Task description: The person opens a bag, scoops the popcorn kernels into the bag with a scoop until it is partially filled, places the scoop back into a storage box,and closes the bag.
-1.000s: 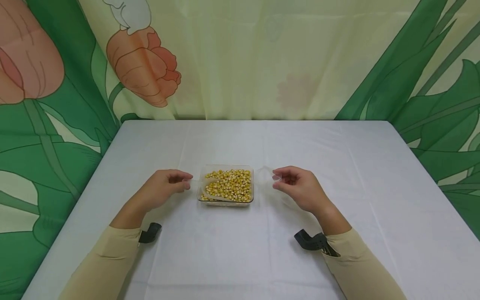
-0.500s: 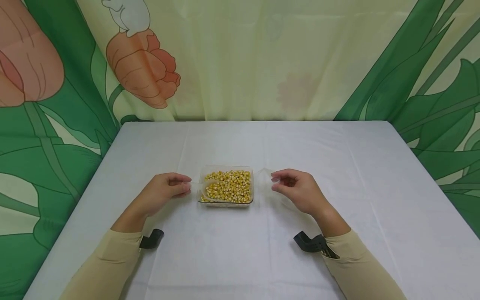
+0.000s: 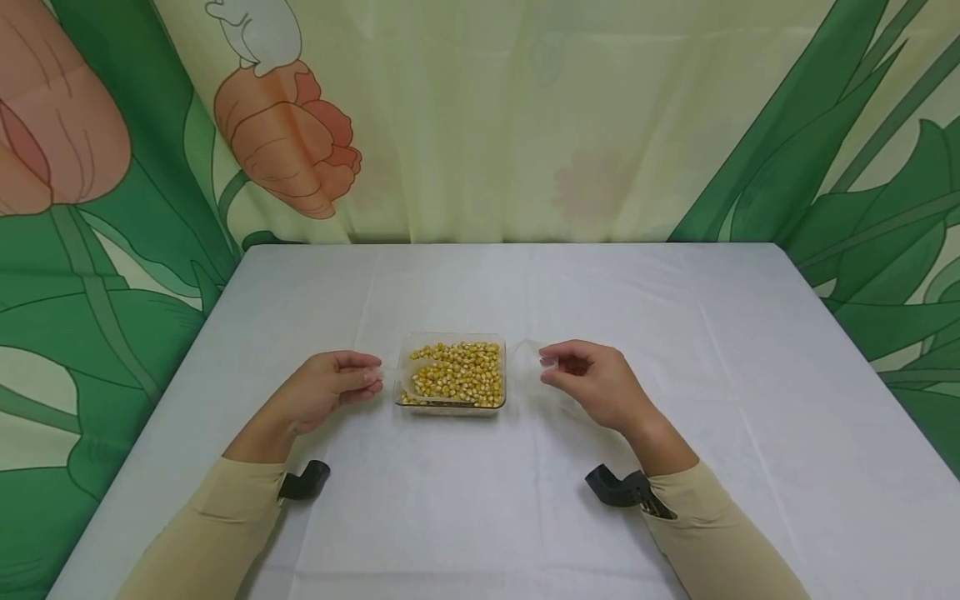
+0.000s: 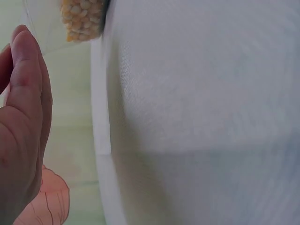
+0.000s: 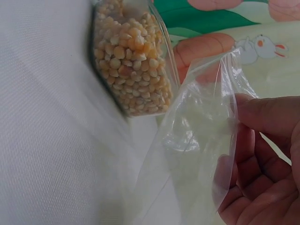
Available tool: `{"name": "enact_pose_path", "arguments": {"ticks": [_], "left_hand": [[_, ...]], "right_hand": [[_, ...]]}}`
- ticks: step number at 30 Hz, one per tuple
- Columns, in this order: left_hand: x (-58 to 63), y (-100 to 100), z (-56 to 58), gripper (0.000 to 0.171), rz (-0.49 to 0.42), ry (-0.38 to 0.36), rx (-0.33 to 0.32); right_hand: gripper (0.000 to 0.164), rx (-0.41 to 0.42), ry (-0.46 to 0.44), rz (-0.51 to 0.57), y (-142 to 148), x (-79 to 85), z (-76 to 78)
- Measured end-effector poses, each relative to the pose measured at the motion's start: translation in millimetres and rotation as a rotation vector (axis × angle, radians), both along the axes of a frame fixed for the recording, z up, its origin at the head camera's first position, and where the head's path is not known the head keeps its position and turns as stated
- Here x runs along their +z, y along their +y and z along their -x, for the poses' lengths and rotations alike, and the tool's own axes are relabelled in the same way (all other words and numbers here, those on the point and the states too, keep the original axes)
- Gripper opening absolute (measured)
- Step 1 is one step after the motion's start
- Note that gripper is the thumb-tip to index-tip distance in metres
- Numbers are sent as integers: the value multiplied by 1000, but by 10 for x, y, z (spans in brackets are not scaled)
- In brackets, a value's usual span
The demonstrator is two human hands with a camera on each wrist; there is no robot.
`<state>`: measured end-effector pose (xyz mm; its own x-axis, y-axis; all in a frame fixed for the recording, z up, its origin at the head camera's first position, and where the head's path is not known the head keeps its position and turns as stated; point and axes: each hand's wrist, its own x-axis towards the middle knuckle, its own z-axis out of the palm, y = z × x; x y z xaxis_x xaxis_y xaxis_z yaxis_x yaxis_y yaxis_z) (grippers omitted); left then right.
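Observation:
A clear rectangular container (image 3: 450, 410) holds many yellow corn kernels (image 3: 468, 371). My left hand (image 3: 330, 387) is at its left side, thumb and fingertips together on a thin see-through piece. A curved pale shape (image 3: 420, 364) lies over the left part of the kernels; whether it joins that piece I cannot tell. In the left wrist view, the clear piece (image 4: 49, 23) runs from my fingertips towards the kernels. At the right, my right hand (image 3: 592, 379) pinches the edge of a clear plastic bag (image 5: 192, 136), which hangs beside the container, apparently without contents.
A white cloth (image 3: 450, 500) covers the table. Behind it hangs a curtain (image 3: 480, 125) printed with flowers, leaves and a rabbit. Each wrist carries a black camera mount (image 3: 618, 486).
Both hands hold nearly the same places. The left hand has sunk slightly, and the right hand has shifted a little to the left and down. The curved shape among the kernels has moved slightly.

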<state>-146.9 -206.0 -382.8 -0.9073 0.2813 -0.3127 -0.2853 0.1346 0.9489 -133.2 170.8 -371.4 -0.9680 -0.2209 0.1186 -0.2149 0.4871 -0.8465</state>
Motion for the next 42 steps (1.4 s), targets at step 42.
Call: {"name": "enact_pose_path", "arguments": {"ticks": [42], "left_hand": [[71, 35, 5, 46, -191, -153, 69]], "right_hand": [[26, 8, 1, -7, -41, 3, -2]]}}
